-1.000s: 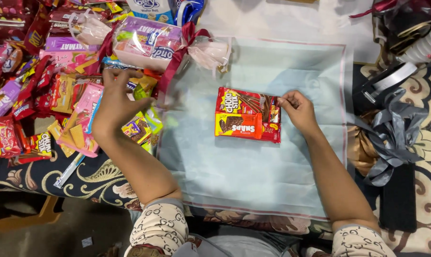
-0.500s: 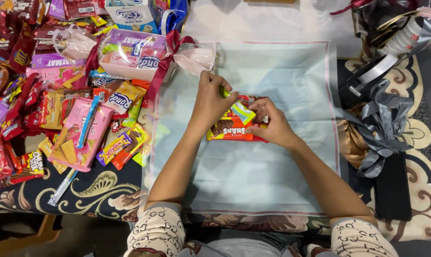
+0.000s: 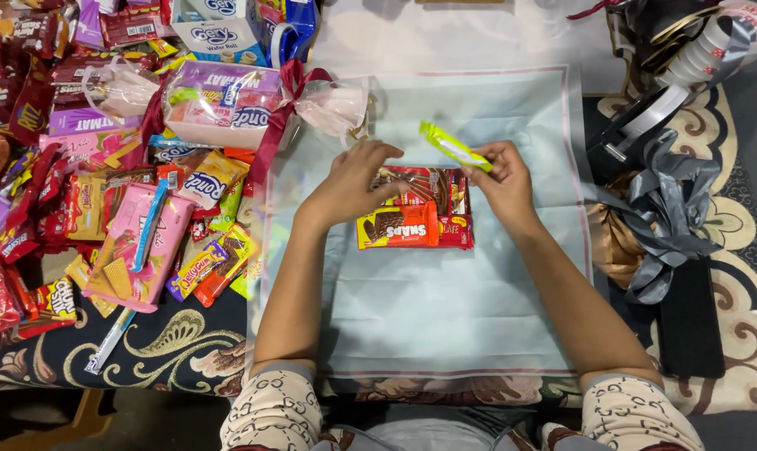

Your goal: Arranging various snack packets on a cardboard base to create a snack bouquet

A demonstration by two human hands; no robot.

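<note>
Half a second ago both hands were bunched together over the red snack packs in the middle of the frame, with a small lime-green packet pinched between them; now they have parted, and the lime-green packet (image 3: 454,147) has gone to the right hand (image 3: 502,180) alone, lifted clear above the upper right corner of the packs. A second ago the left hand was away among the loose sweets at the left of the frame, so it looks as though the green piece was fetched from there and is being fitted against the stack. The right hand pinches the packet by its right end between thumb and fingertips, so that it slants up toward the upper left, wrist low and forearm running down to the lower right of the frame. The left hand (image 3: 351,183) lies palm down with fingers loosely spread, its tips resting on the upper left of the red snack packs (image 3: 413,219) as if steadying them; it grips nothing. The packs lie flat, side by side and overlapping, near the centre of the pale blue wrapping sheet (image 3: 445,317) spread on the worktop. A heap of assorted sweets (image 3: 103,209) crowds the left of the frame, a wrapped gift parcel with a red ribbon (image 3: 228,104) sits at upper left of the sheet, and grey ribbon (image 3: 666,209) lies at the right.
</note>
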